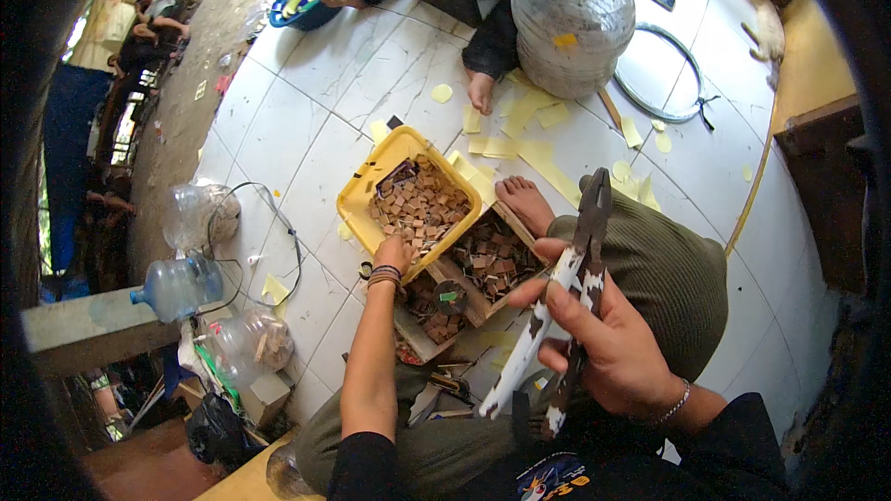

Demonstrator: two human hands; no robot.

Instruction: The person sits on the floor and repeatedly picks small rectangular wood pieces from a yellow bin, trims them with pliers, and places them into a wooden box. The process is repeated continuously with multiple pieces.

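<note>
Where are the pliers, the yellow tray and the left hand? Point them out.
pliers [580, 264]: head view, on the joint below the dark jaws.
yellow tray [373, 178]: head view, on its left wall.
left hand [394, 252]: head view, on the back of the hand at the tray's edge.

Informal floor-level craft workshop, set up on a tiled porch or room of a home.

You sit on the white tiled floor [306, 130], not at a bench. Just beyond your left fingers [397, 249] stand a yellow tub [371, 181] and a wooden tray [483, 301] of small brown cut pieces. Your right fingers [566, 301] close round worn pliers [568, 288]. Past them, yellow offcuts [520, 153] litter the tiles near a metal drum [573, 23] and another seated person's bare foot [480, 91]. Left of your left fingers lie plastic water jugs [181, 286].
</note>
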